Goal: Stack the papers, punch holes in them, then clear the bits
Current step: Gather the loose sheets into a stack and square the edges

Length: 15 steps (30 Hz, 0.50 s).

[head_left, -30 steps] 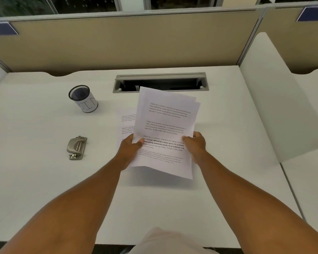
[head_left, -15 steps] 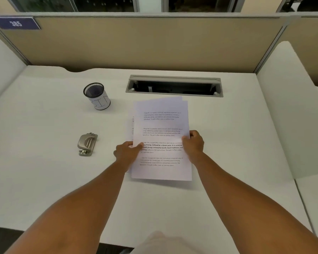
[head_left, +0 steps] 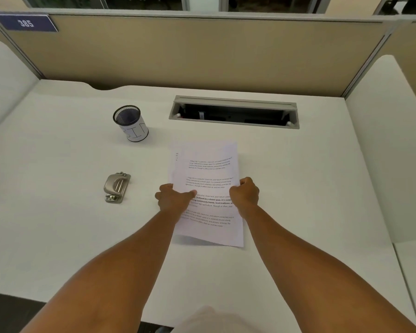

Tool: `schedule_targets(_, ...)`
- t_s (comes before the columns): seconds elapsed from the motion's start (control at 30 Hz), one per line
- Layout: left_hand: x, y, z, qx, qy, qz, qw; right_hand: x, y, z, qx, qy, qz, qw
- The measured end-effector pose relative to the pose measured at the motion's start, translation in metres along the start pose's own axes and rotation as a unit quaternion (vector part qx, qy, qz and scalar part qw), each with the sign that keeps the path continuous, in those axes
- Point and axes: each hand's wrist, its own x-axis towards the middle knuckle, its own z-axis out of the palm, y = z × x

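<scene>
A stack of printed white papers [head_left: 208,169] sits near the middle of the white desk [head_left: 58,224], its near edge lifted a little off the surface. My left hand [head_left: 174,199] grips the stack's left edge, thumb on top. My right hand [head_left: 246,194] grips the right edge with curled fingers. One sheet underneath sticks out slightly at the upper left. A silver metal hole punch [head_left: 117,187] lies on the desk to the left of my left hand, apart from the papers.
A black mesh cup with a white label [head_left: 131,123] stands behind the punch. A grey cable slot [head_left: 234,112] is open in the desk behind the papers. Beige partitions wall the back; white side panels [head_left: 394,145] flank the desk.
The held sheets have come down from a raised, tilted pose onto the sheet lying on the desk and squared up with it. Both hands stay on the side edges.
</scene>
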Motion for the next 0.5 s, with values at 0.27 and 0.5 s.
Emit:
schedule_targets(0.27,0.003,0.000,-0.011,-0.083,-0.040,0.010,0.996,0.006,0.004,-0.008,0.010,-0.024,0.010,1.000)
schedule_targets(0.5,0.000,0.005,-0.020,-0.048,-0.070,0.104,0.991,0.003,0.007,-0.013,0.053,-0.036,0.009,0.998)
